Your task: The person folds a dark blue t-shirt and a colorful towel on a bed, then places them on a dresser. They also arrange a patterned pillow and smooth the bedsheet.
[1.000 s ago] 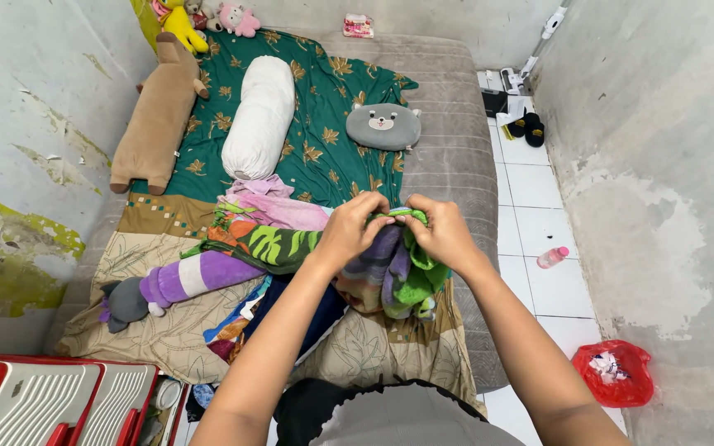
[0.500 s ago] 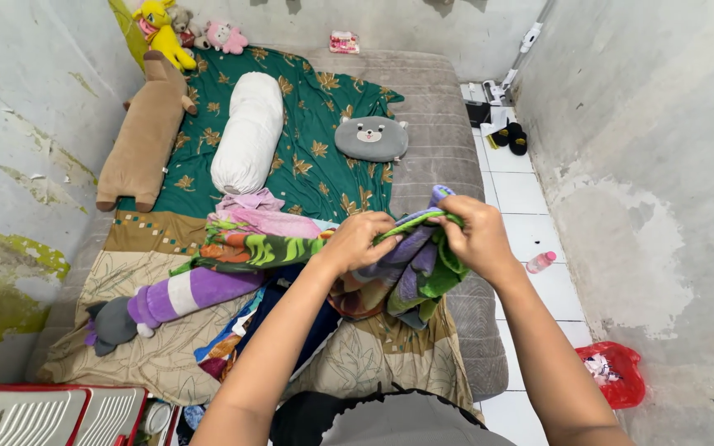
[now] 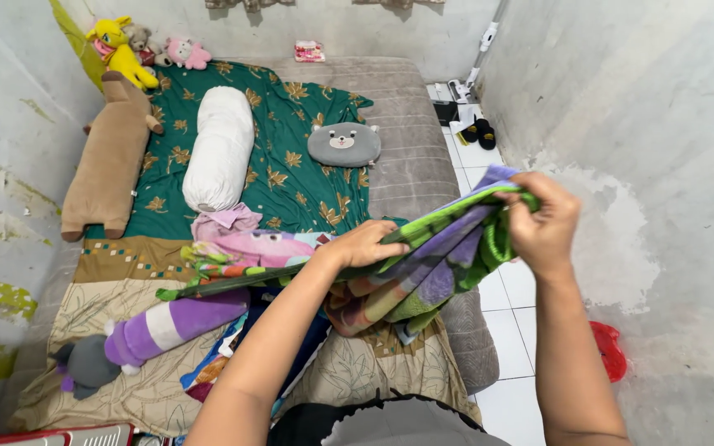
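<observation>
Green-and-purple patterned cloth (image 3: 440,260) was gripped along its edge by left hand (image 3: 365,245) and right hand (image 3: 545,223); slack could be snagged on the clothes pile (image 3: 241,248).

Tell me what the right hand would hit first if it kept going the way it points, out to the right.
Probably the grey plastered wall; nothing shows between it and the right hand, though depth is unclear.

White bolster (image 3: 219,149), grey cat cushion (image 3: 344,144) — on green sheet (image 3: 307,177)
</observation>
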